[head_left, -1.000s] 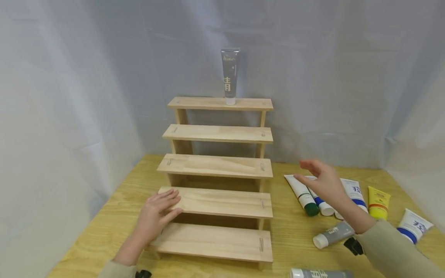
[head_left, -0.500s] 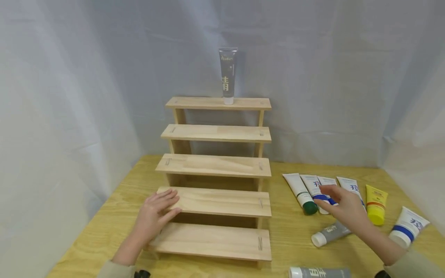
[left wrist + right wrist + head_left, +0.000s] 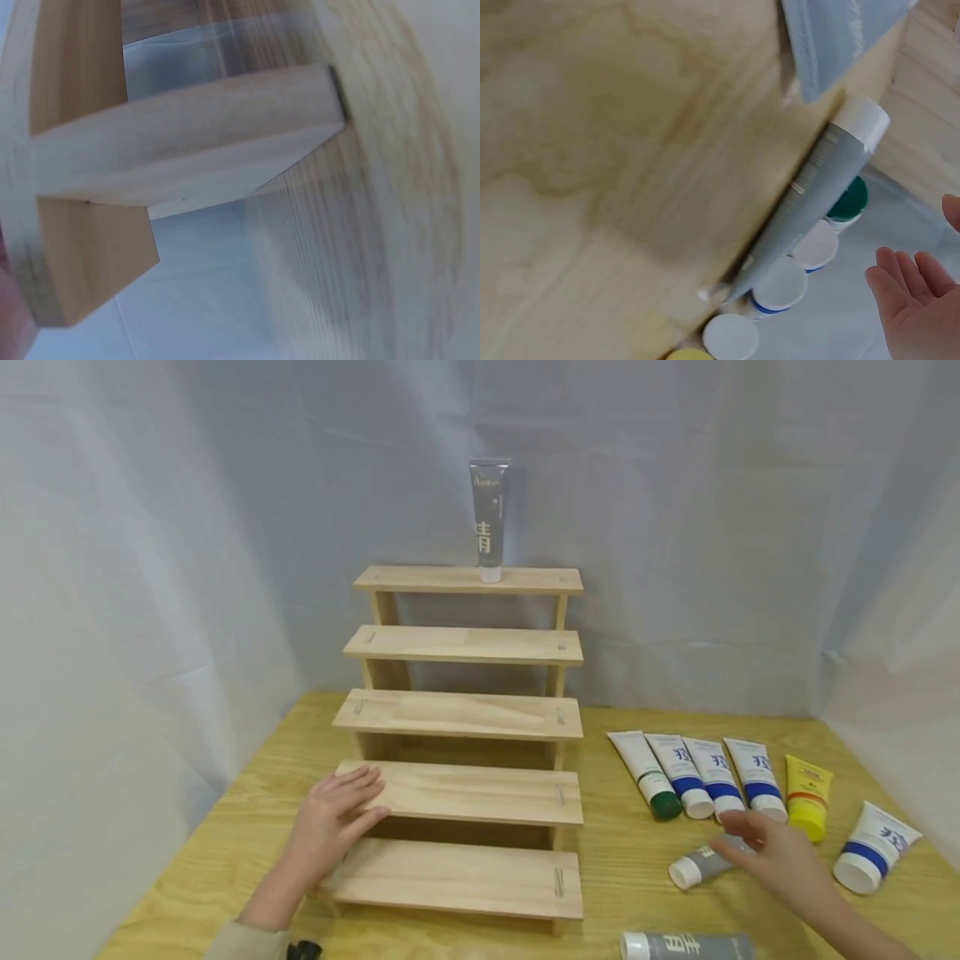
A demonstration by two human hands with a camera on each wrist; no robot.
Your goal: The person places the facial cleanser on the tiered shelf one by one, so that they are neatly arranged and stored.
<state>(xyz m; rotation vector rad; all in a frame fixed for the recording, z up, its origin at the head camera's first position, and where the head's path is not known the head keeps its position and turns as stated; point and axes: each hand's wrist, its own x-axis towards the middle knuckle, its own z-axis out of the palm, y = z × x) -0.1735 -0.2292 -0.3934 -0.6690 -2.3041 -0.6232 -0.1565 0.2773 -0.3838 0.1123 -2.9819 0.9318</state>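
Observation:
My left hand (image 3: 333,814) rests on the left end of the second-lowest step of a wooden tiered shelf (image 3: 465,793), fingers laid over the board. My right hand (image 3: 780,860) hovers over a grey tube with a white cap (image 3: 699,867) lying on the table, thumb and fingers apart with nothing between them. In the right wrist view this grey tube (image 3: 810,199) lies apart from the hand (image 3: 922,307). Another grey tube (image 3: 686,947) lies at the front edge of the head view. On the top step, a third grey tube (image 3: 490,518) stands upright on its cap.
Behind my right hand lie a white tube with a green cap (image 3: 647,775), several white-and-blue tubes (image 3: 678,775) and a yellow tube (image 3: 808,797). One more white-and-blue tube (image 3: 876,847) is at the far right. Pale sheeting (image 3: 675,543) hangs around the wooden table (image 3: 225,860).
My right hand has moved right and down, from above the row of white tubes to over the lying grey tube. The left hand has stayed on the shelf.

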